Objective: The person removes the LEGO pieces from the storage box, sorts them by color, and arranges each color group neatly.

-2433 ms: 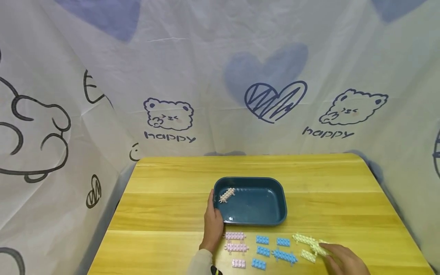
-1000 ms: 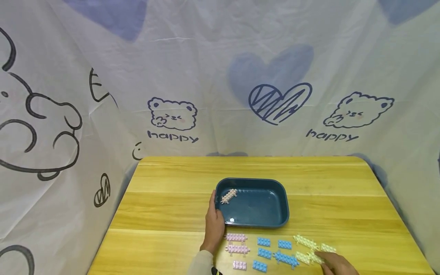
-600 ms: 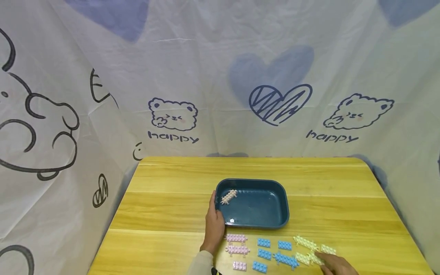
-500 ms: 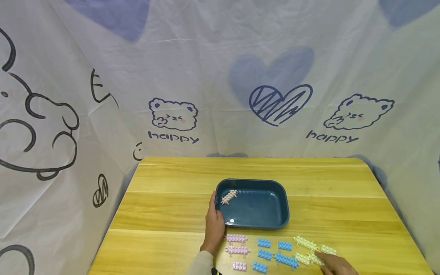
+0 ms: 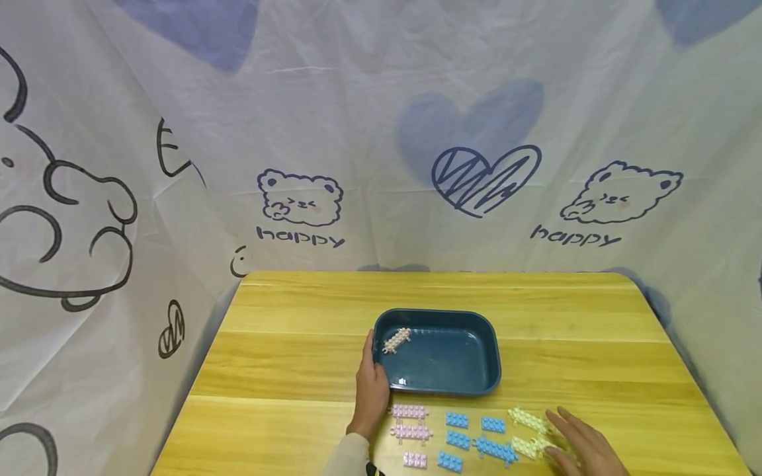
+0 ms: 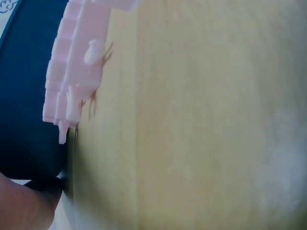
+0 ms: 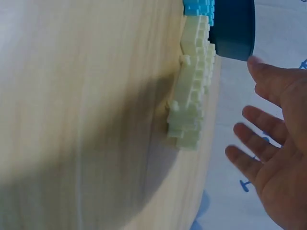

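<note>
My left hand (image 5: pixel 372 393) lies along the left wall of a dark teal tray (image 5: pixel 440 390), fingers straight against its outside and thumb by the near corner. Inside the tray, a whitish toy building brick (image 5: pixel 396 340) with side pegs sits at the left. My right hand (image 5: pixel 586 446) hovers over pale yellow building bricks (image 5: pixel 526 419), fingers spread and holding nothing. The right wrist view shows those yellow bricks (image 7: pixel 189 91) on the table, apart from the right hand (image 7: pixel 283 143). In the head view this hand partly hides the rightmost yellow pieces.
Pink bricks (image 5: pixel 411 432) lie just in front of the tray, beside my left wrist. Several blue bricks (image 5: pixel 458 439) lie between the pink and yellow groups. The wooden table (image 5: pixel 286 357) ends at the back against a printed cloth (image 5: pixel 375 132).
My right hand first drew a yellow brick nearer, beside the small yellow one, and kept its fingers on it. Now the hand has risen off it and spread. The left hand stays at the tray.
</note>
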Available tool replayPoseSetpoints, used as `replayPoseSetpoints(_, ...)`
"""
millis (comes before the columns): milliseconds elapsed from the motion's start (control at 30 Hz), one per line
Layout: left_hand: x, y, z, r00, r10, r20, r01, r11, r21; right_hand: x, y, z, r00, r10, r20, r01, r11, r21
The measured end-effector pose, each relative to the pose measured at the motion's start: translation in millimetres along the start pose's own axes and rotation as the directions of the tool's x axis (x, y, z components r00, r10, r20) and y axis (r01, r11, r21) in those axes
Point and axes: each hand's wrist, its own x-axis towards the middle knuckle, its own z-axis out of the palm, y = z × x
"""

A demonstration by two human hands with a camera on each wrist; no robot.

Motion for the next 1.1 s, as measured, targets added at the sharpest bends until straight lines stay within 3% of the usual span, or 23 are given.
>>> replayPoseSetpoints(100,0.3,0.5,-0.1,1.000,0.004,-0.004,-0.004,1.000,0.001,2,-7,-4.4,0.978,0.152,0.141,-0.160,0.986,0.042)
replayPoseSetpoints(233,0.7,0.5,0.1,1.000,0.009,-0.007,-0.009,1.000,0.006,4,-10,-6.5,0.936,0.249,0.249,-0.261,0.965,0.017)
replayPoseSetpoints(567,0.6,0.8,-1.0,1.000,0.003,-0.004,-0.003,1.000,0.000,6,-7,-3.7,0.927,0.256,0.276,-0.249,0.967,-0.059)
replayPoseSetpoints(833,0.5,0.1,-0.9,1.000,0.000,-0.005,0.000,1.000,0.005,13,-16,-6.8,0.938,0.244,0.248,-0.253,0.967,0.008)
replayPoseSetpoints(967,0.0,-0.5,-0.4,1.000,-0.004,-0.004,0.004,1.000,0.005,23,-21,-8.5,0.941,0.235,0.243,-0.241,0.970,-0.006)
replayPoseSetpoints(1100,-0.2,-0.7,0.2,1.000,0.000,-0.006,0.000,1.000,0.009,34,-24,-7.2,0.963,0.186,0.194,-0.185,0.982,-0.023)
